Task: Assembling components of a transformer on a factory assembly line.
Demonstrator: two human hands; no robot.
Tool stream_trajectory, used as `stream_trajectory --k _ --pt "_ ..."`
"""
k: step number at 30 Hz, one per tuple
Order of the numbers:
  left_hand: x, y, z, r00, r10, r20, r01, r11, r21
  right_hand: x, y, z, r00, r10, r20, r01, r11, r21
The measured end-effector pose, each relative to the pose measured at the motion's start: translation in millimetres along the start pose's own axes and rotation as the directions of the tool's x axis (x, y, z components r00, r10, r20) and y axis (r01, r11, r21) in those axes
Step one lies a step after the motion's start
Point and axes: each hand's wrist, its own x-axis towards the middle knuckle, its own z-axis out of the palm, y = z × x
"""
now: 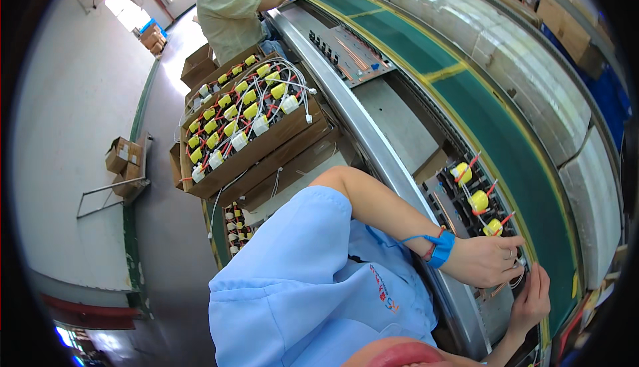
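Note:
My left hand (487, 260), with a blue strap (440, 248) at its wrist and a ring, reaches over a board at the lower right. Its index finger points out while the others curl in toward a small whitish part with a thin wire (520, 266). Close by, my right hand (530, 304) has its fingers pressed together at the same part. The fingers hide most of that part. Just beyond my left hand, yellow-wrapped coils with red leads (478, 200) stand in a row on black parts of the board.
A carton (266, 150) full of similar yellow coils with white cables stands left of the metal rail (373, 130). Farther up the line lies another circuit board (349, 54). A green conveyor belt (492, 114) runs along the right. Another person (229, 17) works at the far end.

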Motion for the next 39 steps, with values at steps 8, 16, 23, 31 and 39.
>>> stream_trajectory --k 8,16,23,31,39 --pt "-42.6 -106.4 -88.6 0.804 -0.583 0.118 0.579 0.812 0.070 9.0 -29.0 -30.4 0.994 -0.100 -0.036 0.101 0.994 0.036" --pt "-82.2 -140.5 -85.3 0.274 -0.617 0.738 0.923 0.384 -0.021 12.9 -57.3 -27.8 0.983 -0.186 -0.006 0.186 0.980 0.071" --pt "-96.2 -145.0 -76.0 0.321 -0.635 0.702 0.944 0.278 -0.180 3.2 -67.5 -15.9 0.977 -0.214 0.016 0.208 0.961 0.180" --pt "-57.8 -129.2 -47.8 0.341 -0.382 0.859 0.929 0.278 -0.245 -8.3 -109.2 14.4 0.955 -0.293 -0.043 0.290 0.897 0.335" --pt "0.8 -66.6 11.8 0.416 -0.111 0.903 0.883 0.289 -0.371 -11.0 -135.0 16.0 0.966 -0.195 0.172 0.112 0.910 0.398"
